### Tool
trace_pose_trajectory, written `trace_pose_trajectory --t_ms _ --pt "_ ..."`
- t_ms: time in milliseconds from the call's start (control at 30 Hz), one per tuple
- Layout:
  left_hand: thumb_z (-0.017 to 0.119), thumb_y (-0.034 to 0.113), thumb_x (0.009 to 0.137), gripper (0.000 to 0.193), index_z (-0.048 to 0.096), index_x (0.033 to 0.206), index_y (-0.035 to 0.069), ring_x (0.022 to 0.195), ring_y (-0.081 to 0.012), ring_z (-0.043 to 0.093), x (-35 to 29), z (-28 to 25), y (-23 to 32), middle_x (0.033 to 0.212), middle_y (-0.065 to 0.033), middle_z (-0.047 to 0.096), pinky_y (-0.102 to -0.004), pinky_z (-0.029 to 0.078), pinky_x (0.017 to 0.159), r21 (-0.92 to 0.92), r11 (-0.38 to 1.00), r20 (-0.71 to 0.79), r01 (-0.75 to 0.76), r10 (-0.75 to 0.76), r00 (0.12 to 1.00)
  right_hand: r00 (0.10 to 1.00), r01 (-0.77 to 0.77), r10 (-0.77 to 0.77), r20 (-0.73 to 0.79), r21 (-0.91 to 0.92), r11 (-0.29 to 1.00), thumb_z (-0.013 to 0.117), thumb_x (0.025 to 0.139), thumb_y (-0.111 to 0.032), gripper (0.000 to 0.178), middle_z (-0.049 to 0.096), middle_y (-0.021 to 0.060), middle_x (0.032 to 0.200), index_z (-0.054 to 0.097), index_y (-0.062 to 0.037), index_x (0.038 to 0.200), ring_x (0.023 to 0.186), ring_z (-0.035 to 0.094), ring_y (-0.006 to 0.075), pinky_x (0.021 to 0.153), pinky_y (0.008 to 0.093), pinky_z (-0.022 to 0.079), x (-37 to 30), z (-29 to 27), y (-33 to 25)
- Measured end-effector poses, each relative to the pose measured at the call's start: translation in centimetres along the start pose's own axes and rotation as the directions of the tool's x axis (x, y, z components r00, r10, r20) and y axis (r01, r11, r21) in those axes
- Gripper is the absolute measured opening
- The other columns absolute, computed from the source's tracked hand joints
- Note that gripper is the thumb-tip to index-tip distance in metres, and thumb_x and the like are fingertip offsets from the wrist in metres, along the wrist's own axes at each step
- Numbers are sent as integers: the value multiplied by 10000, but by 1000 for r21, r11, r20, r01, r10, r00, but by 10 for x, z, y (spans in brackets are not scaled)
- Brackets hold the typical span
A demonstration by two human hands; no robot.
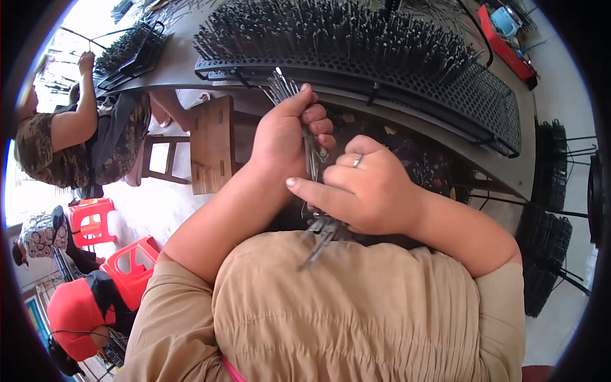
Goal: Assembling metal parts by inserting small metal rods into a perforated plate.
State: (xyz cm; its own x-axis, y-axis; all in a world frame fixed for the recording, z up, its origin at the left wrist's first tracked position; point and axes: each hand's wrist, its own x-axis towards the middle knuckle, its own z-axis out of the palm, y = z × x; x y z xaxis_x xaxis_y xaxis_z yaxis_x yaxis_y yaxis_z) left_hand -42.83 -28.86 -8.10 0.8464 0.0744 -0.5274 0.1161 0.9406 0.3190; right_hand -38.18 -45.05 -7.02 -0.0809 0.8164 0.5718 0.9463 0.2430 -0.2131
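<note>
My left hand (287, 130) is wrapped round a bundle of thin dark metal rods (280, 88), its thumb up along the side. The rod tips stick out above the fist, some with small looped or flattened ends. Lower down, my right hand (369, 184) is closed at the same bundle, its forefinger lying across it and a ring on one finger. Below that hand the flat lower ends (323, 237) fan out in front of my tan top, partly blurred. The fingertips of my right hand are partly hidden.
A long black mesh rack (439, 105) packed with upright dark rods spans the table ahead. At the far right stands a red tray (506, 44) with a blue cup (505, 22). A wooden stool (212, 146), red plastic stools (94, 221) and several people working are to the left.
</note>
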Motion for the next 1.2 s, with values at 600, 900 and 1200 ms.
trace_pose_trajectory --t_ms 600,900,1200 --pt "591 152 931 183 567 1057 21 617 -116 545 -14 -2 -22 679 -29 563 -276 446 577 662 664 87 -347 393 916 248 -268 886 391 907 -325 617 928 -197 148 593 -7 775 675 -61 939 677 511 101 628 255 421 -23 21 17" --pt "527 136 991 85 510 973 54 612 -78 495 -21 -8 -27 711 4 533 -233 440 569 638 613 226 -466 429 875 223 -217 924 311 940 -264 540 975 -177 205 636 59 785 629 -49 843 712 600 167 661 307 502 -27 24 17" --pt "559 225 980 227 525 1093 31 790 -113 590 -17 8 -23 885 -44 606 -276 490 668 811 478 243 -339 251 937 209 -173 922 325 940 -293 602 949 -145 104 640 33 897 629 -49 979 852 613 158 790 302 496 -13 11 17"
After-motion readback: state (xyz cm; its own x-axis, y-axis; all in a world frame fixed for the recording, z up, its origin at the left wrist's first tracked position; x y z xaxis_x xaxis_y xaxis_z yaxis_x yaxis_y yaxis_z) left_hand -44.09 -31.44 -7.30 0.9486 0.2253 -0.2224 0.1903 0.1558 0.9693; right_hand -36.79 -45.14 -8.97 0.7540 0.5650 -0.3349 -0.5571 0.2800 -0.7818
